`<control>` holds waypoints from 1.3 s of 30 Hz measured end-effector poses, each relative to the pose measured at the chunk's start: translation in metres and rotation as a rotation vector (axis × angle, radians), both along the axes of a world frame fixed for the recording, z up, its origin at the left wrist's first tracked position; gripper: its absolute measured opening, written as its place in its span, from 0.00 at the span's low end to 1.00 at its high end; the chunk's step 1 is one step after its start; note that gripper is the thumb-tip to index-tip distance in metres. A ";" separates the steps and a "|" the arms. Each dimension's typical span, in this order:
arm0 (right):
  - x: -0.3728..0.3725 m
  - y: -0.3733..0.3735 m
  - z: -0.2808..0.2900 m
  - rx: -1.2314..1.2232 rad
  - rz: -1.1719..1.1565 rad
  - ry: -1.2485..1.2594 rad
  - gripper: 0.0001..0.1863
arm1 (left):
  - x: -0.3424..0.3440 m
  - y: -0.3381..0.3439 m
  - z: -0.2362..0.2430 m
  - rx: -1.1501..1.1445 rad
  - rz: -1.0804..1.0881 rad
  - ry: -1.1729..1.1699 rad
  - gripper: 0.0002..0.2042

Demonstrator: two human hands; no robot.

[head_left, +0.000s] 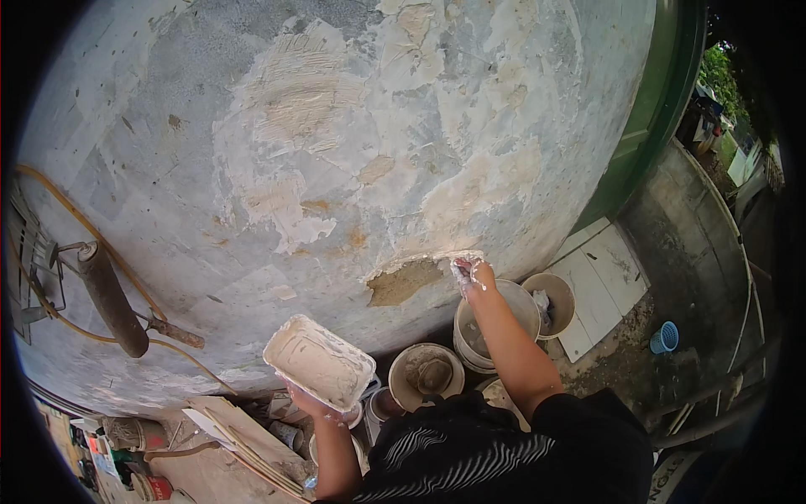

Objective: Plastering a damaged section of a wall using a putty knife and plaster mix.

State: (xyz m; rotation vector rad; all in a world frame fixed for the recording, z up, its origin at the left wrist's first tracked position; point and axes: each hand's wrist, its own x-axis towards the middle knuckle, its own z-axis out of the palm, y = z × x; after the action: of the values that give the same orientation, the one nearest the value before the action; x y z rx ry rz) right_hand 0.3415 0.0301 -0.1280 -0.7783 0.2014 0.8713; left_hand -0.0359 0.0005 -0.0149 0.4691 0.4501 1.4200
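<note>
My left hand (pixel 309 401) grips a white rectangular plastic tub (pixel 269 348) from below and holds it out from the wall. Pale beige putty (pixel 323 363) coats the inside of the tub. At the wall (pixel 210 185), my right hand (pixel 477 275) is closed, its fingers smeared white. It is at the right end of a rough brown bare patch (pixel 405 282), whose upper edge is lined with fresh putty. Whatever the right fingers hold is too small and too coated to make out. Higher on the wall is a combed area of putty (pixel 306 101).
Buckets (pixel 426 346) stand along the wall's foot below my hands. A paint roller (pixel 113 298) and a yellow hose (pixel 63 197) hang at the left. Boards (pixel 243 445) lean at lower left. To the right are white tiles (pixel 609 277), a blue basket (pixel 664 338) and a green door frame (pixel 630 151).
</note>
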 end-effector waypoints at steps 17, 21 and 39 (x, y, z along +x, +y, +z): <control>-0.003 0.004 0.011 -0.012 0.023 -0.129 0.06 | -0.005 -0.009 0.006 0.050 0.010 -0.094 0.23; 0.002 -0.002 0.029 0.037 0.012 -0.100 0.06 | -0.017 0.000 -0.005 0.039 0.064 -0.034 0.23; 0.005 0.010 -0.007 -0.055 0.046 -0.162 0.06 | -0.002 0.012 -0.009 -0.055 0.033 -0.097 0.24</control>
State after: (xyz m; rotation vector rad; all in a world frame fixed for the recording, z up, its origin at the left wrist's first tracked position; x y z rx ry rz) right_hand 0.3467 0.0401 -0.1350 -0.9040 0.0644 0.8444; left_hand -0.0375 0.0122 -0.0238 0.3478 0.4191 1.4516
